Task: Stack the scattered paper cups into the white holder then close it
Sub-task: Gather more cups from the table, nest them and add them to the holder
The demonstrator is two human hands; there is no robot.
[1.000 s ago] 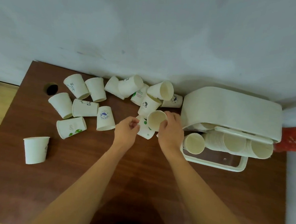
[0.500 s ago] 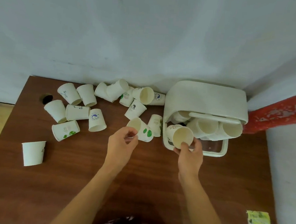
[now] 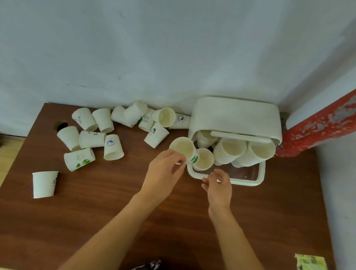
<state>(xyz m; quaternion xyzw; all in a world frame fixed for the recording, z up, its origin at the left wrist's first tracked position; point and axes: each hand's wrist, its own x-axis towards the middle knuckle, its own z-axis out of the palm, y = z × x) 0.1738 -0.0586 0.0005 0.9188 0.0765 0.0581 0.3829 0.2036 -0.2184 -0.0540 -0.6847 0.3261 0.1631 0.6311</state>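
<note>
Since approx. 0.5 s ago, the cup w/ green leaf print (image 3: 201,160) has been let go by the right hand (image 3: 219,185). It now lies mouth-out at the front of the white holder (image 3: 235,117), at 3 o'clock of the left hand (image 3: 166,167). The right hand has been pulled back toward 6 o'clock, fingers loosely spread, nothing held. A plain cup (image 3: 181,146) has been lifted by the left hand, rim pinched btw. thumb and fingers, and brought just beside the holder's left edge. So one more cup is judged stowed and another queued. Approx. a dozen scattered cups (image 3: 101,138) remain on the desk (image 3: 105,203) at 9–11 o'clock. The lid (image 3: 226,177) is down, open; closing is not yet due.
</note>
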